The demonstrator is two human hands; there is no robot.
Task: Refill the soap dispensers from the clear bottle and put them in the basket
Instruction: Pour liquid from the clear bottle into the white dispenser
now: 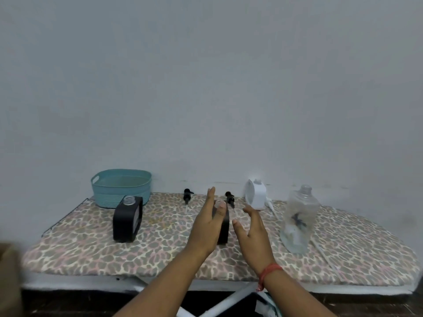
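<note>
On the leopard-print board stand two black soap dispensers with their pumps off. One (pixel 127 219) is at the left with its neck bare. The other (pixel 225 229) is in the middle, mostly hidden behind my left hand (pixel 209 227). That hand is flat with fingers straight up, its thumb at the dispenser's neck, and no grip shows. My right hand (pixel 251 232) hovers just right of that dispenser, fingers spread and empty. The clear bottle (pixel 298 220) stands uncapped further right. A teal basket (pixel 121 193) sits empty at the back left.
Two black pump heads (pixel 187 195) (pixel 230 197) lie behind the dispensers. A white dispenser (pixel 257 194) stands at the back right with a white pump (pixel 271 205) lying beside it. The board (pixel 80 248) ends against a grey wall, and its front edge is close to me.
</note>
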